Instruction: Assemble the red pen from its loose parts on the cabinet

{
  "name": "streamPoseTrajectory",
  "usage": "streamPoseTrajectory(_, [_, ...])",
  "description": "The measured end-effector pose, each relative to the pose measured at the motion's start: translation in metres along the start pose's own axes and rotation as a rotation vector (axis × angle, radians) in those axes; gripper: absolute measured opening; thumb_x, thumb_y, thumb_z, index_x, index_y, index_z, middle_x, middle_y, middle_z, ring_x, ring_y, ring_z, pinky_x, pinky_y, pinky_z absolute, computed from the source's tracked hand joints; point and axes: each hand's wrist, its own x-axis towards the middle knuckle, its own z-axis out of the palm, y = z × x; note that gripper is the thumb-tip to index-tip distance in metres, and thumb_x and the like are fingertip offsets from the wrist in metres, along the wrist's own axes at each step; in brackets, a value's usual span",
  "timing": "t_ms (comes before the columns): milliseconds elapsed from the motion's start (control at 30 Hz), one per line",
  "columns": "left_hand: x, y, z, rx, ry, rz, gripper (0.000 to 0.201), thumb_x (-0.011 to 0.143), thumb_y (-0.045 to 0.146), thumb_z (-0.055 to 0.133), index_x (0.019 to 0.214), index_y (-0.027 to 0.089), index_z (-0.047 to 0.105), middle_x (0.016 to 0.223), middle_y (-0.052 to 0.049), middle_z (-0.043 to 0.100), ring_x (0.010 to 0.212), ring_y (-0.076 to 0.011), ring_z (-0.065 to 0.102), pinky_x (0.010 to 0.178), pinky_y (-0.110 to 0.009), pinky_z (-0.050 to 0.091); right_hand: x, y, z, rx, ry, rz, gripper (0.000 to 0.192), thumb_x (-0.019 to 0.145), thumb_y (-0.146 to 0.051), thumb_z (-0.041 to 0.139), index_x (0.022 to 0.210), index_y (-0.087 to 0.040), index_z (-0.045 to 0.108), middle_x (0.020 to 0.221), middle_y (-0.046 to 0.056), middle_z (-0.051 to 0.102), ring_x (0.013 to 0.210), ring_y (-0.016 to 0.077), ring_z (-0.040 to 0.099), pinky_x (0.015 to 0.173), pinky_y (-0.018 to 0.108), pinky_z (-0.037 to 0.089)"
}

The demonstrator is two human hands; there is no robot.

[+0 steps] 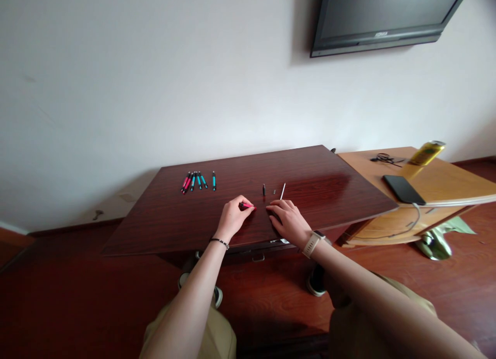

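Note:
My left hand [231, 218] is closed around a pink pen barrel [246, 206] with a dark end, held low over the dark red-brown table [248, 168]. Palm down, my right hand [289, 220] rests near the table's front edge, its thumb and fingers apart and nothing visible in them. Just beyond its fingertips lies a thin white pen refill [282, 191]. To the left of that are a tiny grey piece [274, 192] and a short black pen part [264, 189]. Several pink and teal pens [196, 181] lie in a row at the left, with one teal pen [214, 181] slightly apart.
A lower wooden cabinet [457, 178] adjoins the table at the right. On it are a black phone [403, 188] with a white cable, a coiled black cable [385, 158] and a yellow can [427, 152]. A television [387, 18] hangs on the wall above.

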Motion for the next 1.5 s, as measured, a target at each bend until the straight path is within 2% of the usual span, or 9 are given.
streamPoseTrajectory(233, [-0.001,-0.009,0.009,0.052,-0.005,0.004,0.001,0.09,0.024,0.074,0.089,0.024,0.074,0.092,-0.004,0.08,0.086,-0.0209,0.075,0.081,-0.031,0.056,0.009,-0.019,0.013,0.051,-0.044,0.015,0.039,0.102,-0.027,0.059,0.139,-0.023,0.067,0.141,0.014,0.062,0.132,0.0321,0.052,0.11,0.053,0.048])
streamPoseTrajectory(567, [-0.003,0.001,0.009,-0.048,-0.006,0.038,0.017,0.088,0.015,0.07,0.102,0.026,0.073,0.101,-0.002,0.08,0.094,-0.0208,0.075,0.088,-0.031,0.056,0.024,-0.036,0.023,0.364,0.032,-0.053,0.047,0.094,-0.018,0.063,0.14,-0.024,0.066,0.136,0.011,0.064,0.13,0.0271,0.058,0.118,0.048,0.045])
streamPoseTrajectory(833, [-0.004,0.006,0.001,-0.043,0.04,0.054,0.019,0.089,0.012,0.063,0.101,0.025,0.071,0.101,-0.002,0.08,0.093,-0.0201,0.074,0.088,-0.03,0.055,0.022,-0.044,0.023,0.317,0.032,-0.124,0.058,0.094,-0.017,0.061,0.152,-0.026,0.055,0.147,0.012,0.057,0.137,0.0298,0.053,0.121,0.053,0.042])
streamPoseTrajectory(1067, [-0.002,-0.001,-0.001,0.064,0.132,-0.004,0.019,0.105,0.034,0.05,0.107,0.024,0.067,0.097,-0.006,0.076,0.084,-0.0218,0.07,0.079,-0.031,0.049,0.019,-0.047,0.021,0.323,-0.002,-0.165,0.067,0.096,-0.017,0.06,0.16,-0.026,0.042,0.143,0.012,0.06,0.129,0.0285,0.057,0.117,0.049,0.047])
streamPoseTrajectory(1167, [0.0,-0.004,-0.004,0.086,0.177,-0.099,0.027,0.104,0.045,0.052,0.092,0.024,0.063,0.086,-0.005,0.072,0.081,-0.0226,0.066,0.076,-0.032,0.045,0.018,-0.045,0.019,0.313,-0.027,-0.17,0.06,0.098,-0.017,0.059,0.156,-0.026,0.047,0.139,0.012,0.062,0.128,0.0284,0.058,0.115,0.049,0.048])
streamPoseTrajectory(1233, [0.001,-0.002,-0.007,-0.031,0.191,-0.13,0.036,0.102,0.052,0.052,0.08,0.024,0.056,0.075,-0.003,0.064,0.073,-0.0201,0.06,0.071,-0.03,0.043,0.017,-0.042,0.018,0.302,-0.035,-0.172,0.057,0.098,-0.017,0.059,0.154,-0.025,0.051,0.137,0.012,0.063,0.128,0.0285,0.059,0.115,0.05,0.048])
streamPoseTrajectory(1333, [0.004,0.008,-0.013,-0.472,0.162,-0.135,0.048,0.103,0.058,0.044,0.069,0.024,0.039,0.061,0.002,0.041,0.056,-0.0147,0.041,0.059,-0.029,0.038,0.015,-0.038,0.017,0.288,-0.041,-0.166,0.053,0.098,-0.017,0.059,0.15,-0.024,0.054,0.133,0.012,0.066,0.124,0.0281,0.06,0.112,0.049,0.05])
streamPoseTrajectory(1400, [0.004,0.016,-0.02,-0.757,0.153,-0.123,0.047,0.103,0.055,0.039,0.067,0.025,0.03,0.06,0.003,0.03,0.053,-0.0138,0.032,0.055,-0.03,0.036,0.014,-0.036,0.015,0.284,-0.042,-0.16,0.051,0.098,-0.017,0.059,0.149,-0.024,0.055,0.131,0.011,0.067,0.122,0.0275,0.062,0.111,0.048,0.051])
streamPoseTrajectory(1500, [0.0,0.027,-0.031,-0.935,0.149,-0.114,0.045,0.101,0.05,0.038,0.066,0.025,0.025,0.061,0.003,0.022,0.053,-0.0144,0.027,0.054,-0.032,0.036,0.014,-0.033,0.014,0.282,-0.045,-0.156,0.048,0.099,-0.018,0.06,0.147,-0.024,0.056,0.131,0.011,0.067,0.12,0.0268,0.063,0.11,0.046,0.051])
